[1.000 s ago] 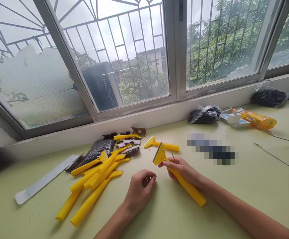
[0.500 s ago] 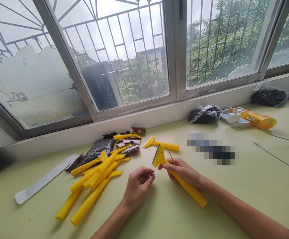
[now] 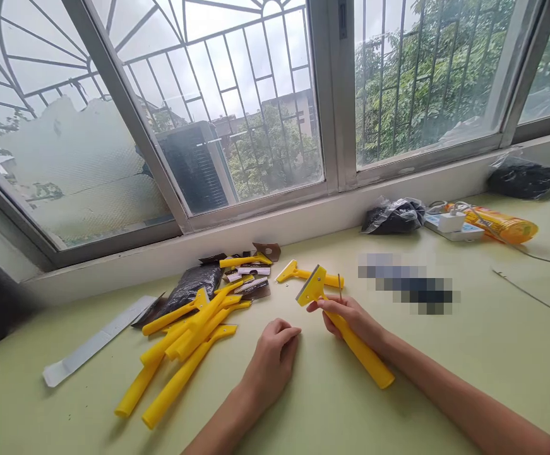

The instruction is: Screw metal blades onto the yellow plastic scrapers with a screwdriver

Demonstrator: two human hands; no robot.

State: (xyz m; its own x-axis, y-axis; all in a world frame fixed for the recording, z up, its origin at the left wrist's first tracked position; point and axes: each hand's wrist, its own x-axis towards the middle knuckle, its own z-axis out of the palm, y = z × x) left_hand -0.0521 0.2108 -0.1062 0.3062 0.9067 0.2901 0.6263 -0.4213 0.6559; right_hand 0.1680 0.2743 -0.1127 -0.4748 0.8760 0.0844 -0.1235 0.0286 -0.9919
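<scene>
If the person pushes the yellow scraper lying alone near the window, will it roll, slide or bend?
The lone yellow scraper would probably slide, not roll: its wide flat head lies on the smooth table. It looks like rigid moulded plastic, so it would likely stay stiff. It seems light, since the right hand lifts a similar scraper with the fingers alone.

The yellow scraper (image 3: pixel 345 328) is a plastic tool with a long rounded handle and a flat, wedge-shaped head carrying a thin grey blade edge, and it is held in the right hand (image 3: pixel 353 316) near its neck, tilted so the head points up and away toward the window while the handle end slants down to the tabletop. A thin metal pin (image 3: pixel 340 287) stands nearly upright from the same hand, just beside the head. The left hand (image 3: pixel 275 357) rests on the tabletop close by, fingers curled, apart from the scraper.
</scene>
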